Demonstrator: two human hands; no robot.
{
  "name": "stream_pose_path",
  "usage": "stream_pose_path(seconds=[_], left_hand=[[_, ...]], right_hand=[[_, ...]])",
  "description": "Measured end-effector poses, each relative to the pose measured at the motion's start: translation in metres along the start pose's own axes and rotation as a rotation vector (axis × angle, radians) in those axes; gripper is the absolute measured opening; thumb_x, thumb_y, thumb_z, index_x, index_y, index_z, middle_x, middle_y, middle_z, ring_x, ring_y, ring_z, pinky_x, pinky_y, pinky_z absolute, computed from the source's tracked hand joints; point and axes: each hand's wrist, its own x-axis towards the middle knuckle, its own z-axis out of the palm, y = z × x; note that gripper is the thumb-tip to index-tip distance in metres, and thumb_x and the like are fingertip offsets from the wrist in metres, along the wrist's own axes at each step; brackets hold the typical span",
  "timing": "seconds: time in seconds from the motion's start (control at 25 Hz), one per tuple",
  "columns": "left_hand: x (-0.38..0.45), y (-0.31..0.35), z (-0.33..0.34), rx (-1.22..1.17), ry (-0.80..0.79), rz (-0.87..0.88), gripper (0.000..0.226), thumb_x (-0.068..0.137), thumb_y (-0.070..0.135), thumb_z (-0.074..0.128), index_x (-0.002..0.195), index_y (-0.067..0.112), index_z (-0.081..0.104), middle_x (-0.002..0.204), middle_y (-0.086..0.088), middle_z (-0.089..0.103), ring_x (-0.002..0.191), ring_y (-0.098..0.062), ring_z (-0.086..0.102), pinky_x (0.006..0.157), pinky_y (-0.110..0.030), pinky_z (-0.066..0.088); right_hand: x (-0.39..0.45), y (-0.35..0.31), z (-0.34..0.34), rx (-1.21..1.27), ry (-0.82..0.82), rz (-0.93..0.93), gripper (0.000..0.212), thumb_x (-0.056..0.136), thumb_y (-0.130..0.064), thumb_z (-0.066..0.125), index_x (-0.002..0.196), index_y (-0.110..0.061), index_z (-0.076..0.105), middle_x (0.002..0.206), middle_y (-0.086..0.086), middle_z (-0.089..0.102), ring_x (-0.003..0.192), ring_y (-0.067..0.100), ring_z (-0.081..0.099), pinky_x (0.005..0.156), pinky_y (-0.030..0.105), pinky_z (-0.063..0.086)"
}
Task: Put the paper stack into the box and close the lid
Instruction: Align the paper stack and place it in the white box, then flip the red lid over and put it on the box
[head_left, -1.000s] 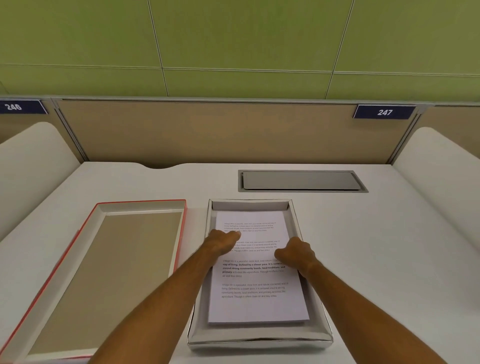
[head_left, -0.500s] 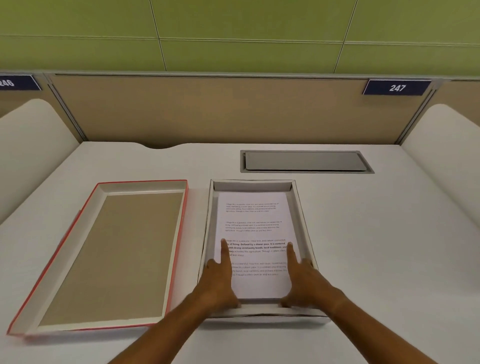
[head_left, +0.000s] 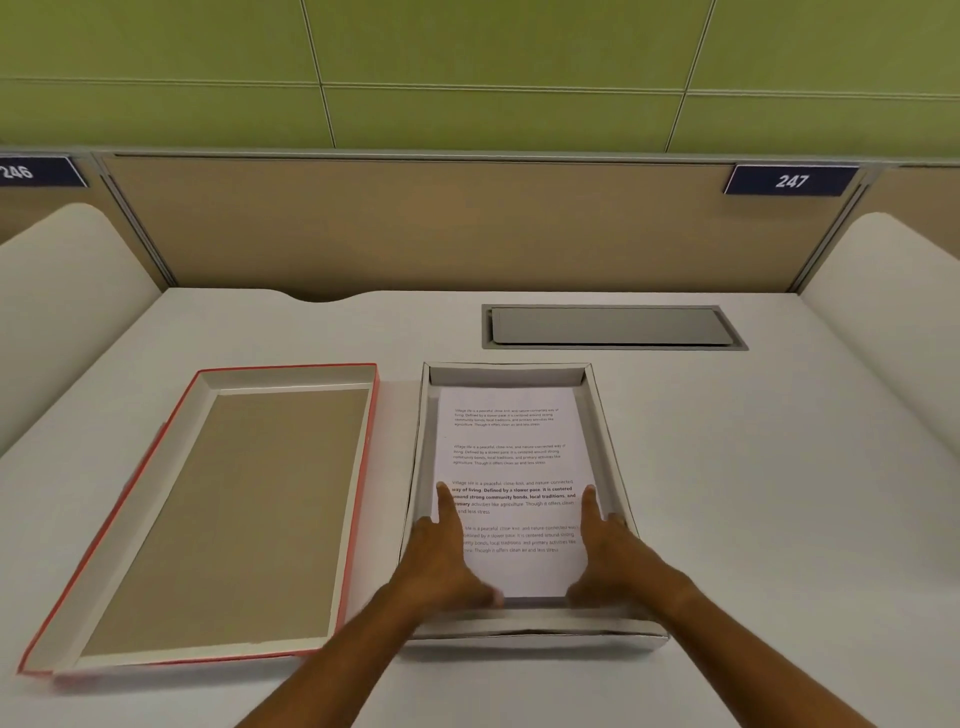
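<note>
Paper (head_left: 511, 457) flat inside box (head_left: 607, 447), mid-desk, with lid (head_left: 291, 375) lying open-side up just left of it. Left hand (head_left: 434, 558) pressing near left edge of paper, fingers spread flat, gripping nothing. Right hand (head_left: 613, 556) same on right edge, fingers loose, not pinching.

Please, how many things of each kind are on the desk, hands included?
Hand: 2, left hand and right hand
Box: 1
Lid: 1
Paper stack: 1
Total: 5
</note>
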Motion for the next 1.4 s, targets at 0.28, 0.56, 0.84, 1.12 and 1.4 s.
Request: stream_pose_path(seconds=[0.28,0.56,0.84,1.12,1.4], left_hand=[[0.025,0.023,-0.044,-0.837,-0.049,-0.125,0.084,0.084,0.075,0.014,0.148,0.025,0.037,0.149,-0.009,0.047,0.132,-0.033,0.047,0.114,-0.049,0.029],[0.023,0.016,-0.06,-0.944,-0.089,-0.256,0.112,0.074,0.087,0.009,0.147,0.006,0.034,0.146,-0.026,0.043,0.137,-0.04,0.041,0.113,-0.049,0.031],[0.01,0.025,-0.047,-0.405,0.209,0.022,0.087,0.084,0.074,0.022,0.147,0.017,0.036,0.137,-0.003,0.058,0.12,-0.028,0.058,0.1,-0.041,0.045],[-0.005,0.001,-0.031,0.34,0.551,0.158,0.089,0.084,0.072,0.023,0.152,0.027,-0.012,0.162,-0.002,-0.021,0.15,-0.023,-0.014,0.122,-0.046,-0.003],[-0.029,-0.028,-0.037,0.55,0.628,0.038,0.091,0.08,0.073,0.017,0.144,0.025,-0.028,0.159,-0.009,-0.026,0.148,-0.029,-0.021,0.121,-0.05,-0.007]], right_hand=[[0.013,-0.013,-0.033,0.7,0.117,0.047,0.059,0.087,-0.062,0.054,0.121,-0.014,0.057,0.131,0.01,0.063,0.105,0.028,0.062,0.09,0.039,0.051],[0.017,-0.011,-0.042,0.934,0.012,0.061,0.06,0.095,-0.064,0.029,0.138,-0.026,0.046,0.135,0.009,0.06,0.105,0.029,0.06,0.088,0.043,0.041],[0.018,-0.038,-0.027,0.312,0.422,-0.123,0.079,0.089,-0.065,0.043,0.148,-0.012,0.035,0.153,0.011,0.045,0.132,0.033,0.05,0.102,0.049,0.049],[0.017,-0.056,-0.009,-0.041,0.552,-0.293,0.094,0.088,-0.071,0.032,0.157,-0.019,-0.005,0.166,0.008,-0.01,0.153,0.028,-0.009,0.121,0.044,-0.003],[0.015,-0.075,0.01,-0.273,0.569,-0.438,0.11,0.069,-0.087,-0.003,0.156,-0.019,-0.012,0.163,0.01,-0.022,0.15,0.03,-0.02,0.121,0.047,-0.014]])
